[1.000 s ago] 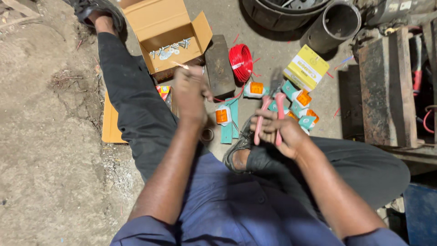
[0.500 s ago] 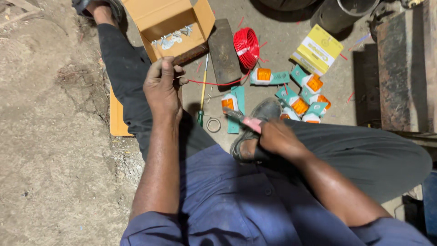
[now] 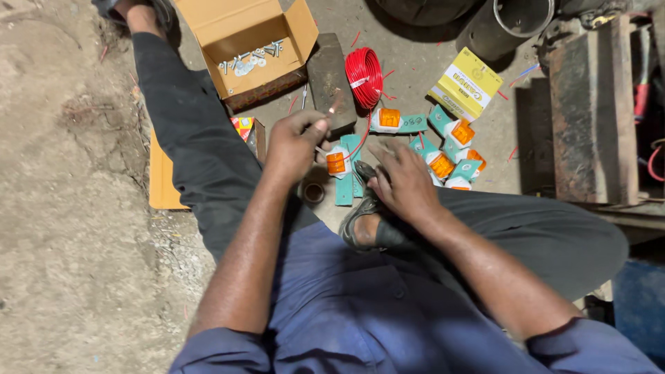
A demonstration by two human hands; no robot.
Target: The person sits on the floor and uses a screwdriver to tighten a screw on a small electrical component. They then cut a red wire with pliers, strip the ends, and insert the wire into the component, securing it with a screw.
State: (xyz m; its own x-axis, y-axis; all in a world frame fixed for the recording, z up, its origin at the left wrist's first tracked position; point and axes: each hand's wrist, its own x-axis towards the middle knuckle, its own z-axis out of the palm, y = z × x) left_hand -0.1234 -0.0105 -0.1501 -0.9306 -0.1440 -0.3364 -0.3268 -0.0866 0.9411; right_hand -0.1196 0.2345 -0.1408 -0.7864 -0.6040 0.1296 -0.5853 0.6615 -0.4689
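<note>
The left hand [image 3: 294, 145] is closed into a loose fist, and its thumb and first fingers pinch the end of a thin red wire [image 3: 359, 140]. The bare tip of the wire stands up just above the fingers. From the pinch the wire runs to the right and up, toward a round coil of red wire [image 3: 364, 76] that stands on the concrete floor [image 3: 83, 208]. Just below the left hand lies a small white lamp with an orange lens [image 3: 337, 162]; I cannot tell if the hand touches it.

The right hand [image 3: 404, 184] is open, with the fingers spread and pointing up-left. It holds nothing that I can see, and it rests over the person's own sandalled foot [image 3: 364, 221]. Its fingertips are near the same small lamp and near the teal cardboard sleeves [image 3: 344, 190] lying beside it.

To the right of the hands several more white and orange lamps with teal packets [image 3: 450, 149] lie in a loose group on the floor. Behind them is a yellow cardboard box [image 3: 465, 84]. Beside the coil lies a dark flat metal block [image 3: 327, 79], and further left an open brown cardboard box [image 3: 253, 48] holds some silver bolts. A small dark ring [image 3: 313, 192] lies on the floor between the left forearm and the foot
</note>
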